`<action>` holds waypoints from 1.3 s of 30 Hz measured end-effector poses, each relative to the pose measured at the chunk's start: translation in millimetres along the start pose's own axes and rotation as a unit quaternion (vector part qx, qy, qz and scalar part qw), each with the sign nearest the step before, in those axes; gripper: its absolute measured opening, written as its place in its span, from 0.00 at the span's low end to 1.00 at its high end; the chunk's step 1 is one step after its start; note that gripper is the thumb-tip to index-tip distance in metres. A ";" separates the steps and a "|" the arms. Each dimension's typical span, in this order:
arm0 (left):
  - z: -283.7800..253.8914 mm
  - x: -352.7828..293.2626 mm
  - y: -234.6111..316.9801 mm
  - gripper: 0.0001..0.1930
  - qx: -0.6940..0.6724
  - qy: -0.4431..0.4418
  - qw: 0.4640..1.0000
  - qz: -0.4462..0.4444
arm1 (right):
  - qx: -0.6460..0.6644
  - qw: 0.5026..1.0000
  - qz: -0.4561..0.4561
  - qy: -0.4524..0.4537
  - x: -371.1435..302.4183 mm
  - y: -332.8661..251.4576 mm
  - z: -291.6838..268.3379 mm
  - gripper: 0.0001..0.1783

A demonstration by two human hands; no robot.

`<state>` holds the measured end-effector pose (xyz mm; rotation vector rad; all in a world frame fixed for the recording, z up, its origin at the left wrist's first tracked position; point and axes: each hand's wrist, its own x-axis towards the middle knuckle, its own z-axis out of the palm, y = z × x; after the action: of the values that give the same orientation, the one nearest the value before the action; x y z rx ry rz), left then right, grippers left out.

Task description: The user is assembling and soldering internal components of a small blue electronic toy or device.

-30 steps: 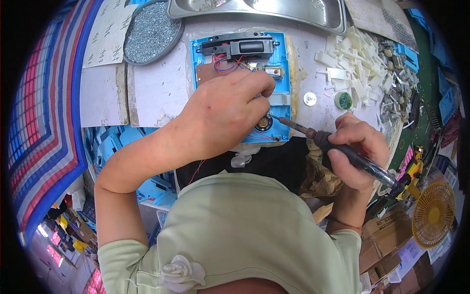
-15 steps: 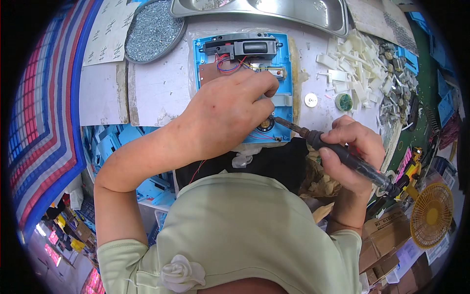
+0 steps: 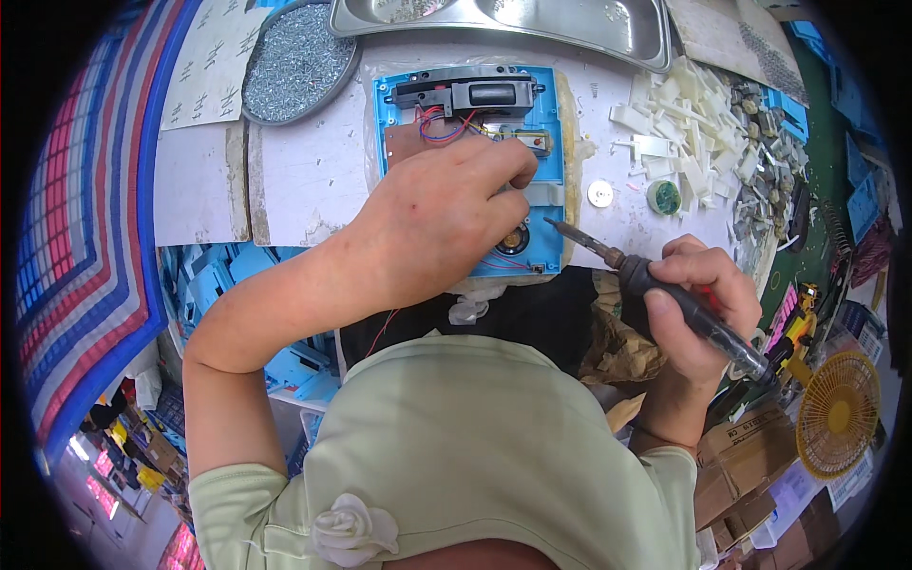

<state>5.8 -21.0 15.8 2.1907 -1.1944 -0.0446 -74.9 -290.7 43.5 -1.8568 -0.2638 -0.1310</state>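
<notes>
An open blue plastic casing (image 3: 545, 251) lies before me. It holds a long black part (image 3: 492, 93), red and blue wires (image 3: 435, 135), a brown board (image 3: 399, 142) and a small round speaker (image 3: 514, 241). My left hand (image 3: 451, 214) is over its middle, fingers curled in and pressed together; whatever they pinch is hidden beneath. In my right hand (image 3: 708, 290) is a soldering iron (image 3: 641, 276), gripped by its dark handle. Its tip points left over the casing's right side, near the speaker; I cannot tell whether it touches the plastic.
Right of the casing are a small white disc (image 3: 599, 194), a round green-filled tin (image 3: 664, 198) and a heap of white plastic pieces (image 3: 679, 119). A bowl of screws (image 3: 296, 66) and a metal tray (image 3: 570, 27) stand at the back. A yellow fan (image 3: 838, 416) is at lower right.
The soldering iron's tip has drawn back to the right from the speaker's edge, with my right hand shifting right and slightly down. My left hand has hardly moved.
</notes>
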 end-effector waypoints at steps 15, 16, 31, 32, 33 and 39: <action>-6.7 -5.4 3.0 0.18 0.039 -0.035 0.997 0.063 | 0.033 0.997 0.040 0.059 -11.6 1.9 -25.1 0.12; -5.1 -7.1 5.3 0.18 0.052 -0.026 0.997 0.056 | 0.035 0.997 0.043 0.062 -13.1 2.3 -26.0 0.12; -17.6 -22.8 -3.1 0.24 0.011 0.058 0.998 0.006 | 0.036 0.916 0.067 0.395 -75.1 24.5 -120.6 0.11; -19.0 -16.8 0.0 0.19 0.030 0.032 0.999 0.015 | 0.083 0.900 0.058 0.424 -89.9 30.6 -148.5 0.10; -17.6 -16.7 0.0 0.19 0.048 0.024 0.998 0.024 | 0.127 0.911 0.032 0.391 -105.7 25.4 -171.2 0.09; -9.4 -25.1 -1.4 0.19 0.073 0.027 0.997 0.015 | -0.062 0.792 0.006 0.607 -115.1 0.6 -228.6 0.02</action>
<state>-5.0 3.6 16.0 2.2838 -1.2356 0.1181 -176.1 -522.0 85.4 -1.5441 0.6724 -1.2945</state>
